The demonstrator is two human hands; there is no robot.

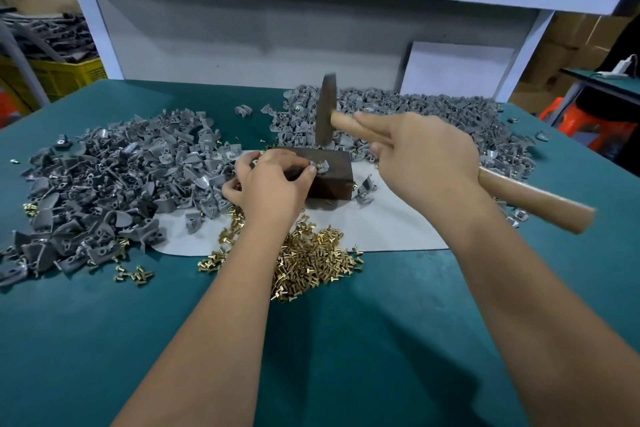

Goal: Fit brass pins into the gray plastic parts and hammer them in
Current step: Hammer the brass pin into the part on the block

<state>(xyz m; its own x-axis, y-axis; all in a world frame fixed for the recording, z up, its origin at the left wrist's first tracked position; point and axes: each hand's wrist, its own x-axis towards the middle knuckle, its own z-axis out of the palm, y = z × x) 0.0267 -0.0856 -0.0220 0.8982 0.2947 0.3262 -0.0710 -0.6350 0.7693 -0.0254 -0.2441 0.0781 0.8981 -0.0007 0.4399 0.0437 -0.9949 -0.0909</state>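
Hands on hammer (346, 121), gray part (320, 166)

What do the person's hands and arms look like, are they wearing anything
Both hands are bare: the left hand and right hand have no gloves, and no rings, watch or wristbands show. Both forearms are bare too; no sleeve reaches into view.

No text, label, brand, number or sign can be read anywhere in the view.
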